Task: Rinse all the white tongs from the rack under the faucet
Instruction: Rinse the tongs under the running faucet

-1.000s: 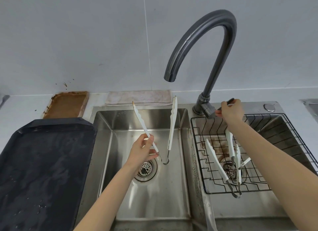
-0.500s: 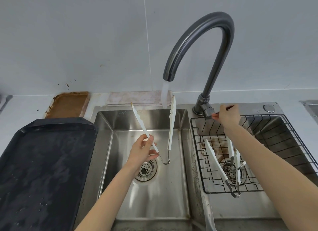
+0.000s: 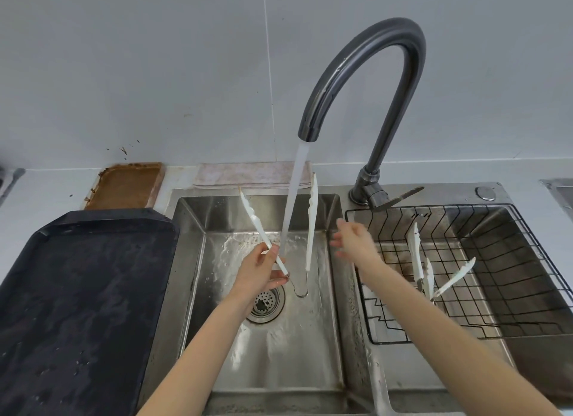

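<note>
My left hand [image 3: 259,268] grips one arm of a pair of white tongs [image 3: 311,226] over the left sink basin [image 3: 192,260], tips up and spread apart. Water streams from the dark curved faucet [image 3: 366,71] and falls between the two arms of the tongs. My right hand [image 3: 353,240] hovers open just right of the tongs, above the divider between the basins, blurred and holding nothing. More white tongs [image 3: 417,257] lie in the black wire rack [image 3: 511,260] set in the right basin.
A large black tray [image 3: 77,291] lies on the counter to the left. A brown tray [image 3: 127,184] and a folded cloth [image 3: 248,173] sit along the back wall. The faucet lever [image 3: 403,195] points right. The drain [image 3: 265,304] lies below my left hand.
The water has come on and now runs in a full stream. My right hand has left the faucet lever and moved left toward the held tongs. My left hand stays put.
</note>
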The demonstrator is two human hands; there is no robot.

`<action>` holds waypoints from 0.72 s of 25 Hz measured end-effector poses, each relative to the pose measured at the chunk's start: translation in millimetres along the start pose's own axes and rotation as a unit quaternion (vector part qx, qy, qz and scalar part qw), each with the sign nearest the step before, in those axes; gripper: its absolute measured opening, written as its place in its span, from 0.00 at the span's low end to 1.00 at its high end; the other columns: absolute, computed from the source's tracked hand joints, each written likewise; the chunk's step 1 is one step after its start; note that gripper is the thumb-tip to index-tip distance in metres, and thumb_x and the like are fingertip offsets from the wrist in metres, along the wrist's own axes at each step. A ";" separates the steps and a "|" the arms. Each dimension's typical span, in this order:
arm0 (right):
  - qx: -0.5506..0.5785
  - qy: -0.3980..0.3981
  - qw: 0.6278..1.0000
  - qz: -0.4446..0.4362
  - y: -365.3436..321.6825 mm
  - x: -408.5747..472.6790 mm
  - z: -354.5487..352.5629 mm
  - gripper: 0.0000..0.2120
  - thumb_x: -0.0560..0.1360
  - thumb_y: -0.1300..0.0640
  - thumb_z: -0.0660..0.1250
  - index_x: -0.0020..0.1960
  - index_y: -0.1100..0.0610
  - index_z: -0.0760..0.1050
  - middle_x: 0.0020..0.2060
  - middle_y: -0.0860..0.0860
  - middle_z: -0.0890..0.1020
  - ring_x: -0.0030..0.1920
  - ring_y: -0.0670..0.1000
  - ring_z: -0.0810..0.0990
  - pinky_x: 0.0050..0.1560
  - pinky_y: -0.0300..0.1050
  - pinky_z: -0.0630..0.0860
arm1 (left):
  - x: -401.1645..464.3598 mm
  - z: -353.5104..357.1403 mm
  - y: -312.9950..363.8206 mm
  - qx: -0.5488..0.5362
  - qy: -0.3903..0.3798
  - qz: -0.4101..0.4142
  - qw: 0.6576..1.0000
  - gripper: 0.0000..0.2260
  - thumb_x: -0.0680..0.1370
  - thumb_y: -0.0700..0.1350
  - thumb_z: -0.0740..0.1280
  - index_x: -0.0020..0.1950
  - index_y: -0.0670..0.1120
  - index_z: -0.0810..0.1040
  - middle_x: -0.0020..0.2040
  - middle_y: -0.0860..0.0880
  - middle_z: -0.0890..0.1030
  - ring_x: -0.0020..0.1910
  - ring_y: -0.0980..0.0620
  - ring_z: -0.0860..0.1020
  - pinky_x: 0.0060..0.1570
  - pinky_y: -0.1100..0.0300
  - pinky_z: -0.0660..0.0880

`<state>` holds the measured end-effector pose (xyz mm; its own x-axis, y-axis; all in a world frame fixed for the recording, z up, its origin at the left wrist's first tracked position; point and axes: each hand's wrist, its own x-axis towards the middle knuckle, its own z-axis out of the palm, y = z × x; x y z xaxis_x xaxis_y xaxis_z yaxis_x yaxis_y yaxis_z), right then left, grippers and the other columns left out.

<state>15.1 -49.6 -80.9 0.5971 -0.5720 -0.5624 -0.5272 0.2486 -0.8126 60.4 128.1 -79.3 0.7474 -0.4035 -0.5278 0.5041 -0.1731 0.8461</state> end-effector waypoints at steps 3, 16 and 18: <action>0.061 -0.088 0.994 0.033 0.4 -8.7 35.9 0.20 0.80 0.50 0.55 0.66 0.60 0.68 0.56 0.56 0.79 0.52 0.51 0.78 0.54 0.45 0.74 | -4.3 -3.3 -12.3 0.011 -0.010 -0.026 1.000 0.06 0.79 0.47 0.59 0.45 0.51 0.74 0.44 0.47 0.79 0.38 0.48 0.81 0.36 0.65 0.81; -0.011 -0.083 0.993 0.084 44.8 -5.9 89.1 0.05 0.77 0.56 0.62 0.48 0.58 0.71 0.36 0.52 0.77 0.39 0.52 0.79 0.58 0.57 0.78 | 11.2 -25.6 -83.4 0.009 0.003 -0.230 0.973 0.13 0.82 0.44 0.53 0.41 0.45 0.73 0.37 0.46 0.80 0.34 0.51 0.80 0.35 0.61 0.79; -0.052 -0.085 0.993 0.071 49.4 -4.1 92.3 0.07 0.77 0.56 0.62 0.41 0.55 0.70 0.36 0.53 0.77 0.40 0.54 0.79 0.58 0.57 0.78 | 12.4 -26.5 -87.9 0.015 -0.002 -0.236 0.972 0.14 0.82 0.44 0.52 0.41 0.45 0.73 0.37 0.46 0.80 0.32 0.53 0.80 0.32 0.63 0.78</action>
<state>42.4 37.2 -132.9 0.6014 -0.3950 -0.6945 -0.6668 0.2307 -0.7087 36.8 162.1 -162.1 0.4343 -0.2753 -0.8577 0.7773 -0.3666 0.5112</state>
